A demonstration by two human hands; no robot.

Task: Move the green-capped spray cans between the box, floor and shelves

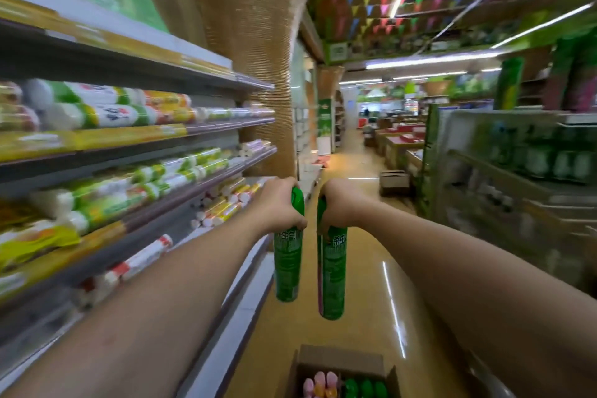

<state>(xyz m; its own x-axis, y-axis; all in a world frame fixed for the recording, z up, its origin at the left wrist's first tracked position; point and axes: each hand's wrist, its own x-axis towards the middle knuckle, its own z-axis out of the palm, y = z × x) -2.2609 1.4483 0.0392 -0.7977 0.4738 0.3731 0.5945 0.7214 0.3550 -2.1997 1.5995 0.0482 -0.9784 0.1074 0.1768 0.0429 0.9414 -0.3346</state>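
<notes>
Shelves (135, 139) of wrapped rolls on the left. Left hand (279, 203) curled round the top of a green can (287, 265), held upright over the aisle floor; just beside it, right hand (339, 203) gripping a second can (331, 275) likewise, hanging slightly lower. Below both, open box (342, 365) with coloured caps inside; blurred shelving (517, 171) far right.

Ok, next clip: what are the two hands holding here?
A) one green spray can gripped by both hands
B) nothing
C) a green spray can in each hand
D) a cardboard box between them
C: the left hand grips one green spray can near its top, and the right hand grips a second can, both hanging upright above the open cardboard box.
</notes>
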